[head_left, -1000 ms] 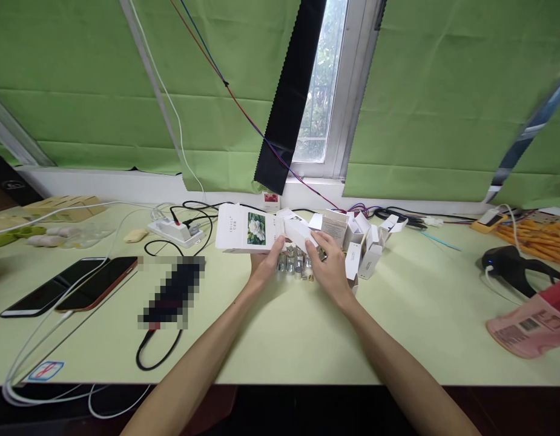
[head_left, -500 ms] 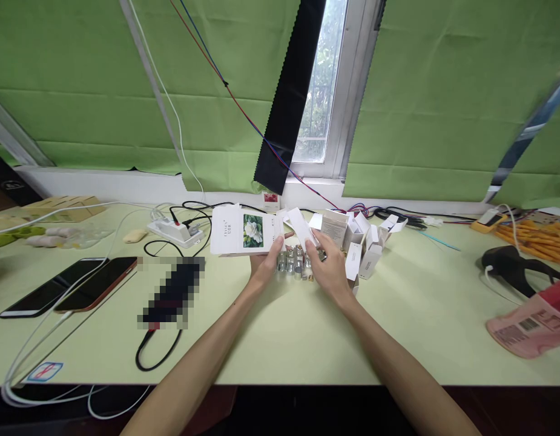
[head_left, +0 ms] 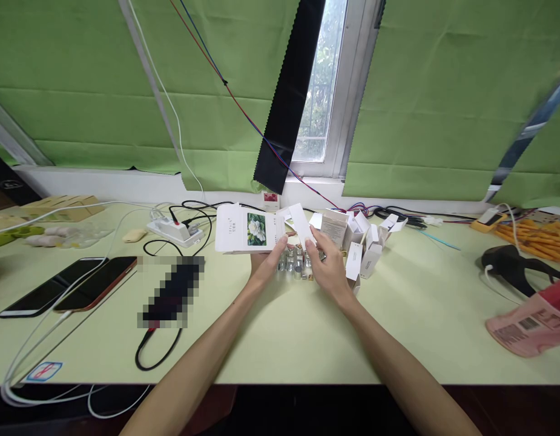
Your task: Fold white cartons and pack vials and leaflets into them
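The white carton with a flower picture (head_left: 249, 229) is held above the pale green table (head_left: 280, 327), in the middle of the view and toward the far edge, lying roughly flat with its printed face up; the left hand (head_left: 265, 261) grips it from beneath at its right end, thumb up against the near edge, fingers curled under; the right hand (head_left: 327, 266) pinches the carton's opened white end flap (head_left: 301, 223) between thumb and fingertips, the flap standing tilted upward from the carton's right end; just below and between the two hands a cluster of small glass vials with metal caps (head_left: 295, 263) stands on the table; to the right of the right hand, touching or nearly so, lies a heap of small open white boxes (head_left: 364, 242); to the left, well apart, are a white power strip (head_left: 175, 230) with black cables, two smartphones (head_left: 71, 284) lying side by side, and a pixelated dark object (head_left: 171, 292); at the far right are a black barcode scanner (head_left: 511, 266), a pink parcel bag (head_left: 531, 324) and a bundle of orange sticks (head_left: 540, 239); behind the table hang green cloth panels (head_left: 443, 103) on either side of a window (head_left: 320, 85).
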`<state>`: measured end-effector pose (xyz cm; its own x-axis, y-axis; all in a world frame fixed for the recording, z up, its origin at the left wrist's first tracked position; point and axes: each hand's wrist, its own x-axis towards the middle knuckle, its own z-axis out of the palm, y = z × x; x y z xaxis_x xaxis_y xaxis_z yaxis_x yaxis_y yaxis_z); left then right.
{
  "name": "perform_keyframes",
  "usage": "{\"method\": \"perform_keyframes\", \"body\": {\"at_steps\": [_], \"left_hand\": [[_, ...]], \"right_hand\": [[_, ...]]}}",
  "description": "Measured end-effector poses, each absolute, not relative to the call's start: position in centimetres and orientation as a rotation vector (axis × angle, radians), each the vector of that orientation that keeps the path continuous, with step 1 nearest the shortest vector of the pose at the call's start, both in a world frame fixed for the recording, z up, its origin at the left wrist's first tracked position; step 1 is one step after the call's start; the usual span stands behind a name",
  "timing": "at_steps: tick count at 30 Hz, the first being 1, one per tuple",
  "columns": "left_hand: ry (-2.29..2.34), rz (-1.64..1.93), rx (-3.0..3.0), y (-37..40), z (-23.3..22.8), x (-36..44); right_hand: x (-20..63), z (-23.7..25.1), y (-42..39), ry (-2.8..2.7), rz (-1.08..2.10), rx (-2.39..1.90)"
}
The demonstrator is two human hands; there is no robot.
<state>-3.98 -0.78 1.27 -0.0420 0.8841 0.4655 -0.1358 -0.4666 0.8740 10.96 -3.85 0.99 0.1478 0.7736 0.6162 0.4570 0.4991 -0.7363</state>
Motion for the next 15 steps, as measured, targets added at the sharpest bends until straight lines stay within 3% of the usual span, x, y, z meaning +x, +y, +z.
{"method": "perform_keyframes", "body": {"at_steps": [15], "left_hand": [[0.823, 1.66, 1.343, -0.73, 1.25, -3.83]], "right_hand": [[10.58, 0.66, -4.15, -1.669, 0.323, -1.032]]}}
